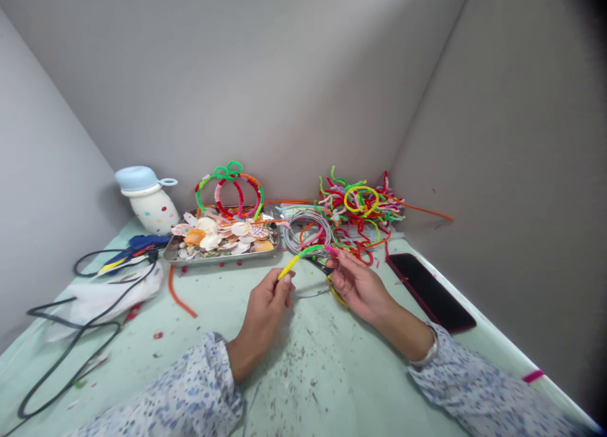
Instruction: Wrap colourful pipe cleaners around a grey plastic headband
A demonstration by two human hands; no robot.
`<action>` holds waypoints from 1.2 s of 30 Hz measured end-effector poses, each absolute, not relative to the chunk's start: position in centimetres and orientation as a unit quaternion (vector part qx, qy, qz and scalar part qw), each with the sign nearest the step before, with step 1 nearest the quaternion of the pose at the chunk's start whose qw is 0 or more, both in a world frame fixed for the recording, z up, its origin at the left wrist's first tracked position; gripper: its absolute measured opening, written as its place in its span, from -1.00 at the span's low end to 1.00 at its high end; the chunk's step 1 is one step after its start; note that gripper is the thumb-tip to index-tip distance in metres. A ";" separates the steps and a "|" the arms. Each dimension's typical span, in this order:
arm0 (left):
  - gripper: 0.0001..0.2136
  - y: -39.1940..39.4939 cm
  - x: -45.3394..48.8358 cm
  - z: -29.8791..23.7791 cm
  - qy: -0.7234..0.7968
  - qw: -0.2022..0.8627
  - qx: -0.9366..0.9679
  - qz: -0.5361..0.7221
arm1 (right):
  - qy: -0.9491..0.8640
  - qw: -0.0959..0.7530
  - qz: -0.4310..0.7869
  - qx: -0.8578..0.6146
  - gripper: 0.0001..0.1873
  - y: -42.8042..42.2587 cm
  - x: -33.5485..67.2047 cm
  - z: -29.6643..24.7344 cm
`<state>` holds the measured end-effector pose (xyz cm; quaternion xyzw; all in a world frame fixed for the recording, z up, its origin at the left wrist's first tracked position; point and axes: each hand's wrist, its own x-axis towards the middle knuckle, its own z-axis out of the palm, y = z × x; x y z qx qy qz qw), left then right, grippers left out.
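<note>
My left hand (pixel 266 304) pinches the yellow end of a curved wire wrapped in yellow, green and pink pipe cleaner (pixel 303 256). My right hand (pixel 356 283) grips the pink end of the same wrapped wire, and a yellow-handled tool (pixel 337 295) shows under its fingers. Both hands hover over the pale green table (pixel 294 374), just in front of a coil of bare grey wire (pixel 306 228).
A metal tray of seashells (pixel 222 238) sits behind the left hand, with pipe-cleaner hoops (pixel 231 187) behind it. A heap of coloured pipe cleaners (pixel 361 206) lies at the back right, a black phone (pixel 430 291) right. A glue gun (pixel 135 246), black cables (pixel 76 342), white bottle (pixel 149 203) and loose orange piece (pixel 179 295) lie left.
</note>
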<state>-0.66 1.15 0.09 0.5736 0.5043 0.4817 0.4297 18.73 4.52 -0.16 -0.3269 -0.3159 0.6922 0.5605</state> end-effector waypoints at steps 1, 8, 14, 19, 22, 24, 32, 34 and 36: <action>-0.69 1.2 -0.6 0.0 0.504 0.439 0.566 0.482 | -0.330 0.561 0.680 -0.337 -0.74 4.5 18.7 -0.2; -0.66 1.8 -0.5 0.2 0.500 0.499 0.489 0.511 | -0.498 0.492 0.544 -0.462 -0.54 3.9 18.2 0.0; -0.62 1.6 -0.8 0.4 0.533 0.445 0.538 0.478 | -0.577 0.495 0.351 -0.547 -0.61 4.0 18.9 1.2; -0.60 1.8 -1.3 0.7 0.515 0.427 0.524 0.527 | -0.611 0.460 0.390 -0.512 -0.71 4.5 19.6 1.8; -0.62 2.0 -1.3 0.9 0.485 0.492 0.519 0.503 | -0.666 0.408 0.405 -0.476 -0.71 4.1 19.3 1.8; -0.65 2.0 -1.1 0.8 0.479 0.515 0.536 0.466 | -0.696 0.380 0.395 -0.464 -0.72 3.6 18.9 1.7; -0.73 2.1 -0.5 -0.4 0.489 0.505 0.571 0.425 | -0.707 0.372 0.368 -0.475 -0.79 2.7 18.0 0.9; -0.73 2.0 -0.5 -0.4 0.491 0.503 0.573 0.422 | -0.717 0.371 0.353 -0.472 -0.82 2.7 18.1 0.8; -0.74 1.9 -0.5 -0.3 0.494 0.502 0.572 0.421 | -0.731 0.365 0.340 -0.466 -0.82 2.7 18.1 1.0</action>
